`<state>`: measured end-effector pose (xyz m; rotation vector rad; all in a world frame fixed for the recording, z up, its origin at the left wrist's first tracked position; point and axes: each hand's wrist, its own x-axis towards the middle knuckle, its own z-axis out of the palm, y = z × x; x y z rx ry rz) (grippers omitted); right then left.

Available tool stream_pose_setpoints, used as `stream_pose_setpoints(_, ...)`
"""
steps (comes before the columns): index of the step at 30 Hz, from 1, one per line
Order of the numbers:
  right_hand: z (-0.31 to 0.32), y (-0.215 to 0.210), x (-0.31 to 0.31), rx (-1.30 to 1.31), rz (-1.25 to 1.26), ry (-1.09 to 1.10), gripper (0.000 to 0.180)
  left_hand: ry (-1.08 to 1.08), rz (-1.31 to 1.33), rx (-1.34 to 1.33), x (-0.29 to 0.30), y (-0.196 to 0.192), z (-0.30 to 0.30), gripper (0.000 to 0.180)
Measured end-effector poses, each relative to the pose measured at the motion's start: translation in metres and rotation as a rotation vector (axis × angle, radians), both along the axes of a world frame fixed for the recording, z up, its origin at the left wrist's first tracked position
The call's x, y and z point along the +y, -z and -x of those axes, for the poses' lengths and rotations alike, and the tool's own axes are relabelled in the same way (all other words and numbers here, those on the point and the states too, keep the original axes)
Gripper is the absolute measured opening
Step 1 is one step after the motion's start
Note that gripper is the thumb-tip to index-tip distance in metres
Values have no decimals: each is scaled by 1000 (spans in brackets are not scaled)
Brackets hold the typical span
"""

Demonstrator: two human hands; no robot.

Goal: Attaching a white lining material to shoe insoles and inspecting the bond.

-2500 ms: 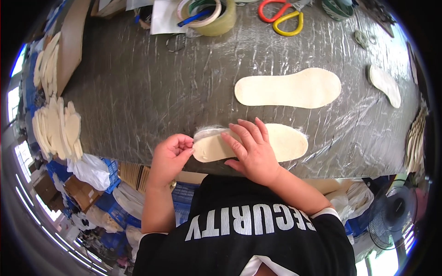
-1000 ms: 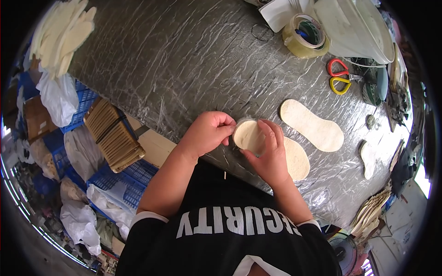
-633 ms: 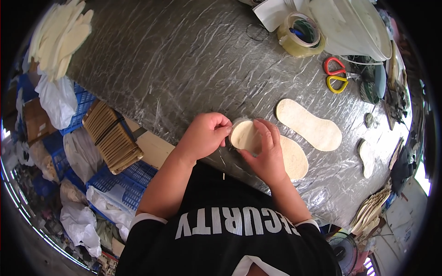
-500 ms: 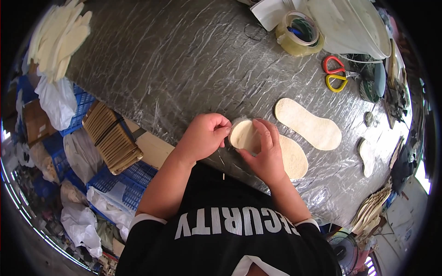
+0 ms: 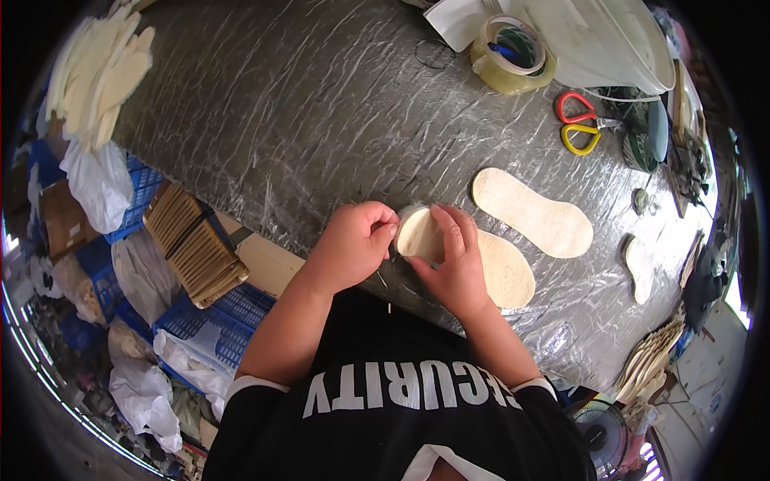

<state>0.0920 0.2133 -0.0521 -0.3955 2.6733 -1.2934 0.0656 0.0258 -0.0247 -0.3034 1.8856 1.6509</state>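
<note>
A cream insole [image 5: 508, 271] lies flat on the table close to my body, partly covered by my right hand [image 5: 451, 255]. That hand's thumb and fingers grip the insole across its width from either side. A shiny, clear film seems to cover the insole's left end and stick out past its rim. At that end my left hand [image 5: 358, 239] is closed, thumb and forefinger pinched together; what sits between those fingertips is too small to make out. A second cream insole [image 5: 533, 213] lies just beyond, touched by neither hand.
The table [image 5: 297, 104] is wrapped in wrinkled clear plastic. Tape rolls [image 5: 513, 68], red-and-yellow-handled scissors [image 5: 579, 124] and a translucent tub [image 5: 609, 40] occupy the far right. Insoles are piled [image 5: 100, 72] at far left. Blue crates [image 5: 216, 321] and a cardboard bundle [image 5: 192, 240] stand left of me.
My right hand has shifted very slightly left along the insole. The left hand keeps its pinch at the insole's end. The whole view has moved a little.
</note>
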Motion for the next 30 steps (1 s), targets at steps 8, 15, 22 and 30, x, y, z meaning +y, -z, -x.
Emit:
stream_pose_setpoints(8,10,-9,5,-62,70,-18,75,6,154,224,3,-4,-6,7)
stream_pose_setpoints(15,56,-9,10,-241,217,-175,26,9,282,368,7,-10,-5,5)
stream_pose_setpoints(22,67,-3,5,-332,315,-240,13,22,371,403,9,-12,-5,5)
stream_pose_setpoints(30,62,-1,2,-421,425,-129,4,-59,65,94,-4,-4,-2,12)
